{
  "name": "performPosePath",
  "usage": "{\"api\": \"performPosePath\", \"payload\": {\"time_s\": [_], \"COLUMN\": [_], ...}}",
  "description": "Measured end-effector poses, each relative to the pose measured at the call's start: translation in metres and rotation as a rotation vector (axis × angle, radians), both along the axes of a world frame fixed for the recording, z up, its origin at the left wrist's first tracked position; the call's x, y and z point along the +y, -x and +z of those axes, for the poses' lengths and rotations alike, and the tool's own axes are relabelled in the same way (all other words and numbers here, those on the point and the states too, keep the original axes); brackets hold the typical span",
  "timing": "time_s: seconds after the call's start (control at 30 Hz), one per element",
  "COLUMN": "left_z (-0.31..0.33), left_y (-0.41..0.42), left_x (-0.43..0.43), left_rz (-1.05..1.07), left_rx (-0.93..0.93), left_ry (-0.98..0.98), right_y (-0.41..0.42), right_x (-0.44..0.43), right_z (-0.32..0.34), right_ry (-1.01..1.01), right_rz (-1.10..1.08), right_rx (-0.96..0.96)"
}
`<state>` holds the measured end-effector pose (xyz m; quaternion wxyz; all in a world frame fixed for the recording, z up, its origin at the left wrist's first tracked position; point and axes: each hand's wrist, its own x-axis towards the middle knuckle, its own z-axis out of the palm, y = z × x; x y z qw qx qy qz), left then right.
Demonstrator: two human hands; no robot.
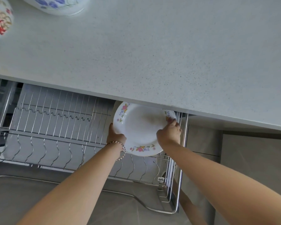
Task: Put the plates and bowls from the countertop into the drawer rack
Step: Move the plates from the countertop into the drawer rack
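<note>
Over the drawer rack [58, 127], both my hands grip the floral plate [141, 127]: left hand [116, 135] on its left rim, right hand [169, 133] pinching its right. Tabletop [152, 54] edge hides the plate's top; two bowls [58, 5] cut off upper left.

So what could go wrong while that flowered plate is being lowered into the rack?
The plate sits right under the countertop edge, so its top rim could knock the edge. Both hands, left hand and right hand, pinch it only at the rim, so it might slip. It could also miss a slot in the wire rack and tip over.
</note>
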<state>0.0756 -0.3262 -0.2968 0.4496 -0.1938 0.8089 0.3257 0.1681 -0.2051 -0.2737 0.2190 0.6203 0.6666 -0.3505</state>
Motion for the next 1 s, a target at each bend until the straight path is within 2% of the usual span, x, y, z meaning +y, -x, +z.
{"api": "performPosePath", "payload": {"time_s": [0.1,0.2,0.27,0.37,0.47,0.57,0.7,0.83,1.0], "left_z": [0.0,0.003,0.012,0.037,0.075,0.12,0.178,0.226,0.254], "left_y": [0.004,0.007,0.01,0.011,0.006,-0.006,-0.028,-0.063,-0.122], "left_x": [-0.001,-0.006,-0.01,-0.012,-0.005,0.013,0.058,0.13,0.23], "left_rz": [0.032,-0.072,-0.283,-0.667,-0.846,-0.85,-0.804,-0.825,-0.772], "left_rx": [-0.069,-0.102,-0.085,0.026,0.132,0.176,0.204,0.22,0.179], "left_ry": [-0.032,-0.061,-0.009,0.181,0.136,0.006,-0.124,-0.281,-0.369], "right_y": [0.003,0.003,0.0,-0.006,-0.015,-0.031,-0.06,-0.109,-0.174], "right_x": [0.003,0.008,0.006,-0.002,-0.007,0.0,0.039,0.113,0.226], "right_z": [0.001,0.004,0.01,0.028,0.057,0.1,0.171,0.233,0.265], "right_ry": [0.017,0.047,0.072,0.101,0.192,0.245,0.216,0.08,-0.133], "right_rz": [-0.033,-0.051,0.011,0.179,0.351,0.459,0.51,0.391,0.17], "right_rx": [0.003,-0.016,-0.044,-0.075,-0.004,0.069,0.138,0.227,0.276]}}
